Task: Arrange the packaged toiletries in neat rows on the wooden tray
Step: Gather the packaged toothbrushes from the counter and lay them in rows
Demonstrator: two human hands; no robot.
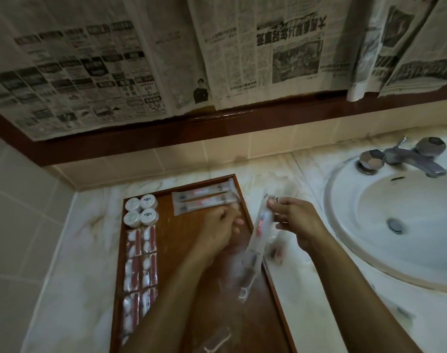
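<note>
Right hand (292,220) pinches a long packet (259,233), tilted over tray (273,281) right rim. Left hand (221,229) over tray, fingers loosely curled beside two packets (204,198); grip unclear.

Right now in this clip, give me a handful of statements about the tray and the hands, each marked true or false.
1. The right hand holds a long clear toothbrush packet. True.
2. Four round white containers sit at the wooden tray's far left corner. True.
3. The tray lies inside the sink. False: it lies on the counter, left of the sink.
4. No packets lie at the tray's far edge. False: two long packets lie there side by side.
5. The left hand rests on the faucet. False: it is over the tray.
</note>
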